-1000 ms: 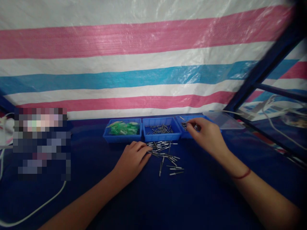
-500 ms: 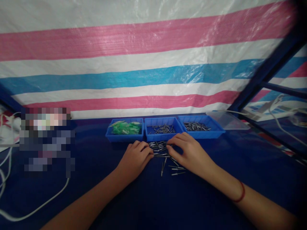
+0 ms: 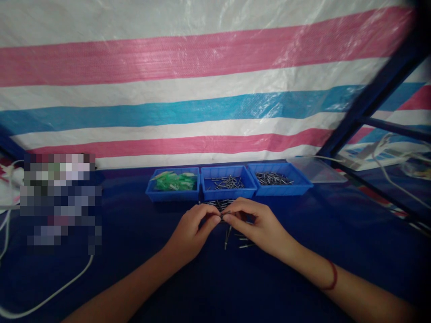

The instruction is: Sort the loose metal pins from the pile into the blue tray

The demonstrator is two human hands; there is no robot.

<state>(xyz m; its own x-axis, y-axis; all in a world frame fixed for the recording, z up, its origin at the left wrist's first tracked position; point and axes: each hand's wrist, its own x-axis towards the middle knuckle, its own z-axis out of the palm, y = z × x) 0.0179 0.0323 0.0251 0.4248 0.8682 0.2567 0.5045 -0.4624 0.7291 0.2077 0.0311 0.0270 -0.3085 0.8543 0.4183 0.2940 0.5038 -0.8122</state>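
My left hand point(image 3: 195, 229) and my right hand point(image 3: 261, 224) meet over the table, thumbs and forefingers closed in a pinch. Between the fingertips is a small metal piece, seemingly a blind rivet point(image 3: 222, 215), mostly covered by the fingers. Below and behind the hands lies a pile of blind rivets point(image 3: 220, 204), partly hidden. A few loose rivets point(image 3: 227, 238) are scattered nearer to me, some under my right hand. Just beyond the pile stands the middle blue tray point(image 3: 229, 194), which holds more rivets.
Left of it, a blue tray point(image 3: 173, 196) contains green plastic packets point(image 3: 175, 181). The right blue tray point(image 3: 286, 190) holds many rivets, with a clear plastic lid point(image 3: 321, 172) beside it. A white cable point(image 3: 63, 287) curves across the left side. Striped sheeting point(image 3: 188, 107) hangs behind.
Both hands have come together over the rivet pile, their fingertips now meeting on a small piece. Before, they were apart at either side of the pile.
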